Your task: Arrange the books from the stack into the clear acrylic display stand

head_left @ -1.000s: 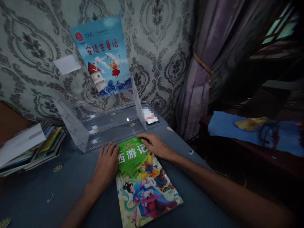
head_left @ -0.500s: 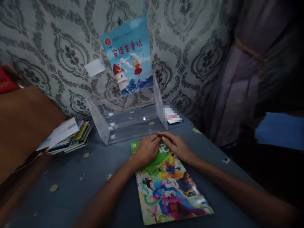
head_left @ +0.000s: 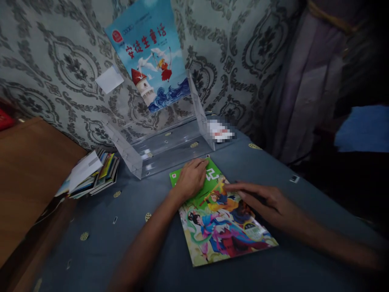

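Green under the left hand [head_left: 192,177], laid flat with fingers together, the book [head_left: 226,232] lies face-up on the tablecloth [head_left: 103,251], the right hand [head_left: 264,200] outstretched over its right edge. Its long axis slants away leftward, title end toward the clear stand [head_left: 170,148].

We are resting our left hand [head_left: 192,177] on the far end of a green-topped book [head_left: 226,229] lying flat on the bench [head_left: 103,253]. We are holding our right hand [head_left: 266,200], fingers extended, at the book's right edge. Farther off, we are facing a clear stand [head_left: 165,149], a blue book [head_left: 152,56] showing above it; a book stack [head_left: 101,175] is lying left.
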### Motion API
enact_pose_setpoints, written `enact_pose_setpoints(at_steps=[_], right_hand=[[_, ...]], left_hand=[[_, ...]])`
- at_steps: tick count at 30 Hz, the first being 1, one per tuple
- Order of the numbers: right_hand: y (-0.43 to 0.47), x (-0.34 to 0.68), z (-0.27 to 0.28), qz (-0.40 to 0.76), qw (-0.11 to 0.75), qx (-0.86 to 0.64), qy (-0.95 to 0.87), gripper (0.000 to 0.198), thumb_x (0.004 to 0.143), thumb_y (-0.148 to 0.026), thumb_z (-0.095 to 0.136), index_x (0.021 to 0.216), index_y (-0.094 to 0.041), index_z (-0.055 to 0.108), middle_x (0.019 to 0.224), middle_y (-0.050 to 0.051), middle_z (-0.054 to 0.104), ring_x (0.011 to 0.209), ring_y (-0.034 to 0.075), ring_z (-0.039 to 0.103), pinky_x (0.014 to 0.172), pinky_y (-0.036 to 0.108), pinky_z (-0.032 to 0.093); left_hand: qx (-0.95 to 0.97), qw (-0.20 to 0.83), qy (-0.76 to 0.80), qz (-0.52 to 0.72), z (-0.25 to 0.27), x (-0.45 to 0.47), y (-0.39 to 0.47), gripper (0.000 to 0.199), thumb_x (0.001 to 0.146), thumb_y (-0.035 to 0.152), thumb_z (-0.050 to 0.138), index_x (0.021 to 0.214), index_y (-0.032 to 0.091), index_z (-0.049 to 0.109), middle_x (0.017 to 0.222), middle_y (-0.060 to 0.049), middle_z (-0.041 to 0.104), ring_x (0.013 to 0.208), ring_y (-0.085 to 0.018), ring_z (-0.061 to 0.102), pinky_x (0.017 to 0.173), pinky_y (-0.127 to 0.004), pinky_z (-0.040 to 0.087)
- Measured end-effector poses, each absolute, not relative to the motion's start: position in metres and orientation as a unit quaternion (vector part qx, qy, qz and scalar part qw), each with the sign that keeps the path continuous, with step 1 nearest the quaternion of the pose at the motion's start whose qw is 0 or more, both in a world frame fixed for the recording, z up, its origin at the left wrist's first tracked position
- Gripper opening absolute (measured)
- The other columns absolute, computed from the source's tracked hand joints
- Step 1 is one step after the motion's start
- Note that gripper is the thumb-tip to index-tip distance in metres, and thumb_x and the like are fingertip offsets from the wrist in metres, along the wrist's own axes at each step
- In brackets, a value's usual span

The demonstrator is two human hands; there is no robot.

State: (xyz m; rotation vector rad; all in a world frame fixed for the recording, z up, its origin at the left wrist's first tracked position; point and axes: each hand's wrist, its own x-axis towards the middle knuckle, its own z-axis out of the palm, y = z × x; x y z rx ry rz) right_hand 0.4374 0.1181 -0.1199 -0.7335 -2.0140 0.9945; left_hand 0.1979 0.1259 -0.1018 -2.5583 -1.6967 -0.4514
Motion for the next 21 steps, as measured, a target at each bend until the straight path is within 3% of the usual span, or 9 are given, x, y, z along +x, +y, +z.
enact_pose_setpoints(at_steps=[5, 12, 16, 21], right_hand=[[0.089, 0.457, -0.13, 0.321, 0.398, -0.26, -0.819, 0.029, 0.098, -0.042, 0.054, 0.11, -0.032, 0.078, 0.1, 0.004, 0.081, 0.109, 0.029, 0.073, 0.083, 0.039, 0.065], [0.06, 0.47, -0.134, 0.253, 0.428, -0.212, -0.841, 0.031, 0.095, -0.025, 0.06, 0.121, -0.033, 0.072, 0.107, 0.001, 0.08, 0.102, 0.023, 0.076, 0.099, 0.044, 0.06], [0.059, 0.472, -0.129, 0.213, 0.414, -0.172, -0.868, 0.038, 0.093, -0.014, 0.06, 0.126, -0.03, 0.069, 0.114, 0.003, 0.078, 0.106, 0.021, 0.074, 0.098, 0.04, 0.061], [0.059, 0.472, -0.126, 0.193, 0.403, -0.163, -0.88, 0.038, 0.095, -0.013, 0.059, 0.129, -0.029, 0.066, 0.119, 0.004, 0.076, 0.11, 0.02, 0.073, 0.095, 0.036, 0.062]], left_hand=[[-0.826, 0.021, -0.538, -0.165, -0.102, 0.198, 0.126, 0.034, 0.1, 0.018, 0.04, 0.128, 0.015, 0.06, 0.13, -0.012, 0.066, 0.119, -0.024, 0.062, 0.106, -0.041, 0.05], [-0.827, 0.024, -0.534, -0.172, -0.106, 0.196, 0.127, 0.035, 0.1, 0.019, 0.041, 0.128, 0.013, 0.061, 0.131, -0.015, 0.065, 0.121, -0.024, 0.062, 0.108, -0.041, 0.05], [-0.827, 0.023, -0.534, -0.171, -0.108, 0.195, 0.127, 0.035, 0.1, 0.02, 0.04, 0.129, 0.016, 0.06, 0.133, -0.012, 0.065, 0.122, -0.024, 0.062, 0.108, -0.041, 0.049], [-0.828, 0.029, -0.535, -0.164, -0.11, 0.194, 0.127, 0.037, 0.1, 0.019, 0.039, 0.13, 0.016, 0.06, 0.131, -0.012, 0.065, 0.122, -0.024, 0.061, 0.108, -0.042, 0.048]])
